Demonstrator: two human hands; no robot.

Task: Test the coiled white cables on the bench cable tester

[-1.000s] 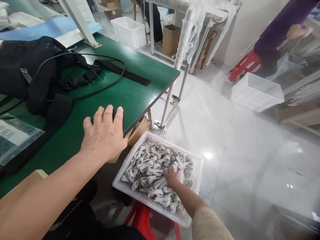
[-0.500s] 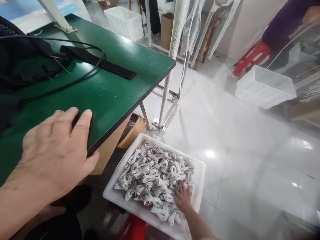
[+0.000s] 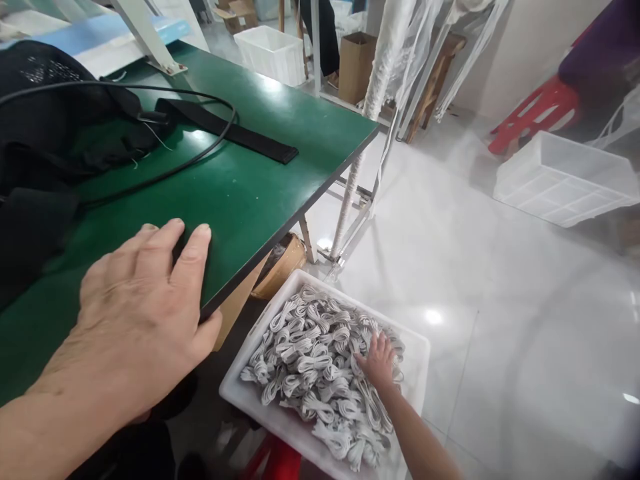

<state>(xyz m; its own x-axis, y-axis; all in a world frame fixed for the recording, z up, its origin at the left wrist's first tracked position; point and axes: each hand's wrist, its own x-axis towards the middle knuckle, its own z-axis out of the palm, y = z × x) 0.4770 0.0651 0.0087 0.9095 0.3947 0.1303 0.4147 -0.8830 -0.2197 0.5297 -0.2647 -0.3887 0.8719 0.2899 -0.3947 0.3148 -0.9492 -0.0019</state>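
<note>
My left hand [image 3: 150, 293] lies on the near edge of the green table [image 3: 265, 193], fingers stretched over the top and thumb below the edge. Lower down, my right hand [image 3: 379, 363] reaches into a white plastic bin [image 3: 233, 383]. Its fingers are spread over the right side of a heap of tied grey-white cable bundles [image 3: 313, 347]; no bundle is seen gripped. The bin stands low beside the table, above something red [image 3: 283, 460].
Black fabric [image 3: 40, 133], a black strap [image 3: 240, 137] and a looped black cable [image 3: 165, 167] lie on the table. A wrapped pole [image 3: 385, 60] rises behind its corner. White crates [image 3: 565, 177], a cardboard box [image 3: 356, 67] and a red chair [image 3: 540, 110] with a seated person stand farther off.
The view has shifted, so the table and bin appear farther right. My right hand has moved slightly up and away over the bundles. My left hand stays on the table edge.
</note>
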